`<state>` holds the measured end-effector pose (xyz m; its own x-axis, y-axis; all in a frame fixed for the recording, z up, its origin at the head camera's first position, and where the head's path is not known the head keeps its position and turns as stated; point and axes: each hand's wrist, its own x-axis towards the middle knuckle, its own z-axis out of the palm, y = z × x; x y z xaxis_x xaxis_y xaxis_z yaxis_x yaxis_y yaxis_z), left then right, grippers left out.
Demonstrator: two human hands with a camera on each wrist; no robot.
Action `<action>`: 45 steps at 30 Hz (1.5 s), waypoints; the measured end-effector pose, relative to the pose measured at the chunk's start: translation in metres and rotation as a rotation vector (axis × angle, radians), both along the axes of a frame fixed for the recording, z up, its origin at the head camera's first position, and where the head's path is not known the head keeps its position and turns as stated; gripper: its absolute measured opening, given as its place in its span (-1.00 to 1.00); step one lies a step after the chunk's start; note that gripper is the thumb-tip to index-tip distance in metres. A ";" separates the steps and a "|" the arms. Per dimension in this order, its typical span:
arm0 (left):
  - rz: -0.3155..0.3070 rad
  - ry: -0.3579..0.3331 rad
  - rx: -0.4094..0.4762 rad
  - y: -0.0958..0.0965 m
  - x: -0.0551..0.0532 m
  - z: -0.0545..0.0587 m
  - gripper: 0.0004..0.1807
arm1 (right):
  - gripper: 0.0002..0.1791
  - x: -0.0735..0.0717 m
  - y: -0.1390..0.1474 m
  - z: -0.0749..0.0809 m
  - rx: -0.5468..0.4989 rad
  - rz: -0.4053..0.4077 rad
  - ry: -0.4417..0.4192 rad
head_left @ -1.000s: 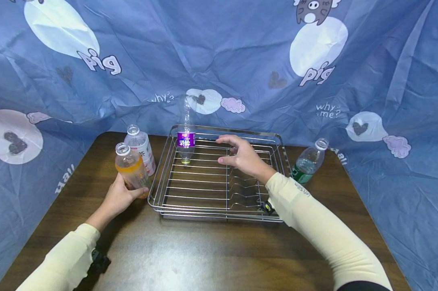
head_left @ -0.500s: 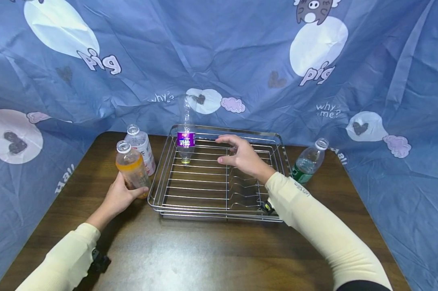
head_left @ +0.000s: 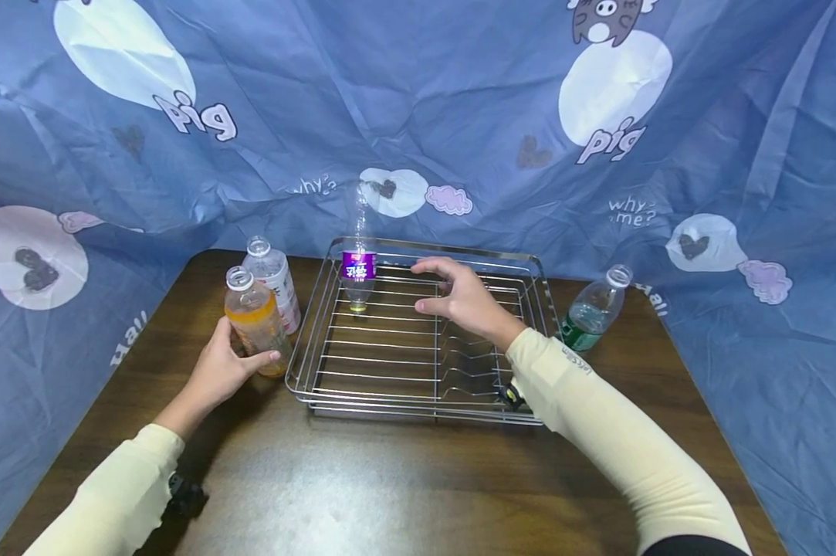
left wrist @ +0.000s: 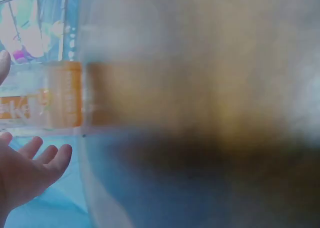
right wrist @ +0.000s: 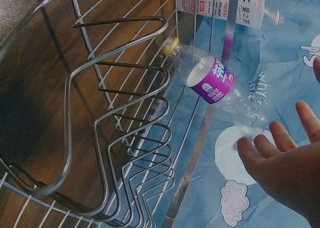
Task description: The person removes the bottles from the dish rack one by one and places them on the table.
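Observation:
In the head view my left hand (head_left: 216, 367) is around a clear bottle with an orange band (head_left: 254, 315), which stands uncapped on the table left of the rack. The left wrist view shows the fingers (left wrist: 59, 160) spread and apart from the bottle; much of that view is blurred. My right hand (head_left: 468, 300) hovers over the wire dish rack (head_left: 383, 408) with thumb and fingers parted, holding nothing. A purple-labelled bottle (head_left: 358, 266) stands upside down in the rack's back left corner, its yellow cap (right wrist: 171, 46) lowest.
Behind the orange-banded bottle stands a white-labelled bottle (head_left: 283, 289). A green-labelled bottle (head_left: 587, 316) is right of the rack, partly hidden by it. Wavy wire dividers (right wrist: 135, 133) line the rack's right part. A blue printed cloth (head_left: 418, 116) hangs behind the table (head_left: 390, 479).
The orange-banded bottle has come slightly more upright. My left thumb and fingers have loosened from it, and the left forearm has drawn back a little. The right hand stays put; the head view shifted slightly.

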<state>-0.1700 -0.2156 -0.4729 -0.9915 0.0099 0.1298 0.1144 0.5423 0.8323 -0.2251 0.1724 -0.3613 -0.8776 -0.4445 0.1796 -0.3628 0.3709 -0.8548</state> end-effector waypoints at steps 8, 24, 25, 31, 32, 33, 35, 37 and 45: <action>-0.003 -0.002 0.007 0.001 -0.001 0.012 -0.07 | -0.41 -0.001 0.000 -0.002 -0.009 0.002 0.003; -0.031 0.170 -0.010 -0.006 -0.008 0.046 0.06 | -0.41 0.000 0.000 -0.001 -0.012 0.003 0.008; -0.037 0.180 -0.009 -0.005 -0.008 0.048 0.06 | -0.41 0.000 0.000 -0.001 -0.012 0.003 0.010; -0.064 0.223 -0.028 -0.004 -0.011 0.056 0.09 | -0.42 0.000 0.000 -0.001 -0.009 -0.005 0.013; -0.063 0.225 -0.035 -0.004 -0.011 0.057 0.10 | -0.42 0.000 0.000 -0.001 -0.009 -0.005 0.011; -0.061 0.226 -0.040 -0.004 -0.012 0.058 0.11 | -0.42 0.000 0.000 -0.001 -0.007 -0.004 0.011; -0.057 0.230 -0.052 -0.005 -0.012 0.061 0.11 | -0.42 0.000 0.000 0.000 -0.004 -0.005 0.010; -0.055 0.234 -0.058 -0.005 -0.012 0.063 0.11 | -0.42 0.001 0.000 0.000 0.000 -0.006 0.010; -0.070 0.265 -0.061 -0.004 -0.015 0.076 0.14 | -0.42 0.000 0.001 0.000 -0.007 -0.001 0.004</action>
